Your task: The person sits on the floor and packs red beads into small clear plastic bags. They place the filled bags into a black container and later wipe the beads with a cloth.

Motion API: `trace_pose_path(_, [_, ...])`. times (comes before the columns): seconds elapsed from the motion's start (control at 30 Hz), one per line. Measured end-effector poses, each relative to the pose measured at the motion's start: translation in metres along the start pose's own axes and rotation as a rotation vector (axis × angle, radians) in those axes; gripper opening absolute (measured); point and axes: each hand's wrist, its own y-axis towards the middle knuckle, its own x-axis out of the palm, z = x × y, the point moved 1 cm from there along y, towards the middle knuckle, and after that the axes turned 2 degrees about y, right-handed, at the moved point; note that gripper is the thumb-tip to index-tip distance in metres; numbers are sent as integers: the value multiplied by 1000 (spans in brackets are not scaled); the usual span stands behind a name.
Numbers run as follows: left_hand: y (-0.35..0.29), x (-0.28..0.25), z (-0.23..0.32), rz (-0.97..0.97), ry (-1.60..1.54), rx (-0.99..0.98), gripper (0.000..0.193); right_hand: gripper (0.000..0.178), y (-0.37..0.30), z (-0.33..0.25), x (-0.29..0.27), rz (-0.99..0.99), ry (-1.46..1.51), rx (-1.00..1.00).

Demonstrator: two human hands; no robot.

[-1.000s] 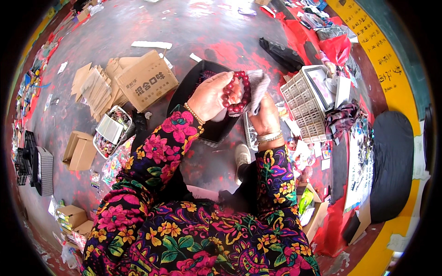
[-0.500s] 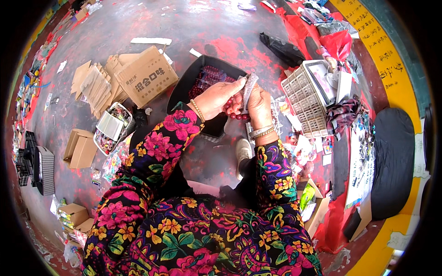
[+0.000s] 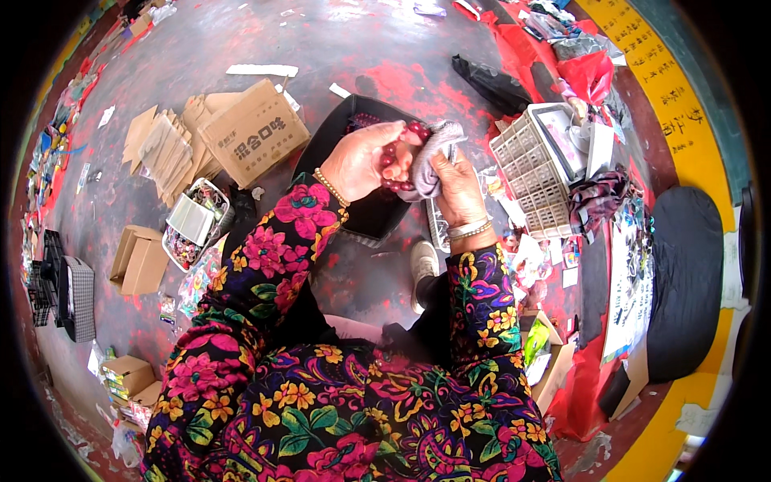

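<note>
Head view: left hand (image 3: 365,161) grips red bead bracelet (image 3: 395,153), loop's long axis running top-right to lower-left; right hand (image 3: 454,185) clenches grey cloth (image 3: 430,161) against it, frame centre-top.

Daylit, red-stained grey concrete floor (image 3: 201,48) strewn around a brown cardboard box (image 3: 253,132), with a yellow painted strip (image 3: 683,120) far to its right.

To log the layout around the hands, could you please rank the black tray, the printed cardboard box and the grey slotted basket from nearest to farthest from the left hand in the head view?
1. Black tray: directly under and behind the left hand.
2. Printed cardboard box: to its left on the floor.
3. Grey slotted basket: to the right, beyond the right hand.
</note>
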Motion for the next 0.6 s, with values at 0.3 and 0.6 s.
trace_pose_path(0.3, [-1,5,-4,95,169,-198,45,25,-6,-12,11,41,-596,-154])
trace_pose_path(0.6, [-7,15,-3,-51,182,-89,34,32,7,-5,0,232,161,138])
